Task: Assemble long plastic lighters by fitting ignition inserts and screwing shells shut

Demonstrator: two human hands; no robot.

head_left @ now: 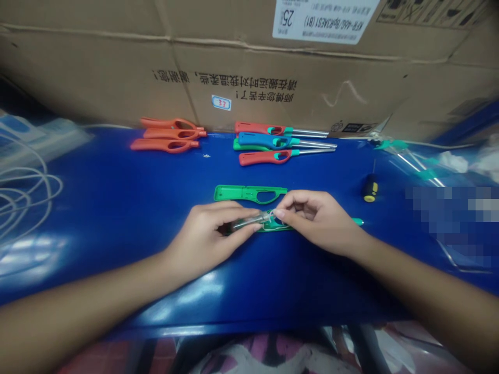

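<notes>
My left hand (212,228) is closed, thumb and fingers around a clear lighter fuel tank (246,222) that tilts up to the right. My right hand (317,218) pinches at the tank's valve end, where a thin whitish piece (272,212) shows; its exact kind is too small to tell. Beneath both hands lies a green lighter half-shell (273,227) with a pale wire or tube along it, partly hidden by the fingers. Just beyond, a second green half-shell (249,194) rests with its inner side up.
At the back stand several orange lighter bodies (167,146) and several lighters with metal barrels (265,157), before a cardboard box (117,78). A black-yellow screwdriver (370,188) lies right, near loose metal barrels (415,163). White cable coils (27,197) lie left on the blue table (128,208).
</notes>
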